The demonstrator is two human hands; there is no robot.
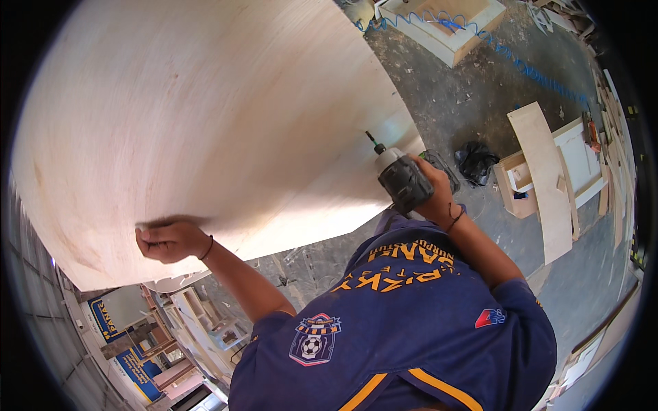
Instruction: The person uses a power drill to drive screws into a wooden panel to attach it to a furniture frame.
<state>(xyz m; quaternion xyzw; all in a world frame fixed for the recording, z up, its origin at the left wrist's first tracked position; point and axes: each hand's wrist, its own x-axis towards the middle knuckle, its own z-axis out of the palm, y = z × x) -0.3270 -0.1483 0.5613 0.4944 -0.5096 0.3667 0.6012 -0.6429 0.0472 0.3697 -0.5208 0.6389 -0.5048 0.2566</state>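
Observation:
A large pale plywood panel [205,123] fills the upper left. In my right hand [436,192] is a black and grey cordless drill [404,181], gripped by its handle. Its thin dark bit points up and to the left, over the right part of the panel; I cannot tell whether the tip touches the wood. My left hand [168,241] is closed near the panel's lower left edge, with its shadow on the wood beside it. The fingers are curled with thumb and forefinger together, and whatever they may hold is too small or hidden to name.
A blue coiled air hose [528,70] crosses the floor at the upper right, near an open wooden box [452,48]. Further right are a black plastic bag [476,163], a long pale board [546,185] leaning over a cabinet frame, and stacked wood strips. Shelving parts [195,318] stand lower left.

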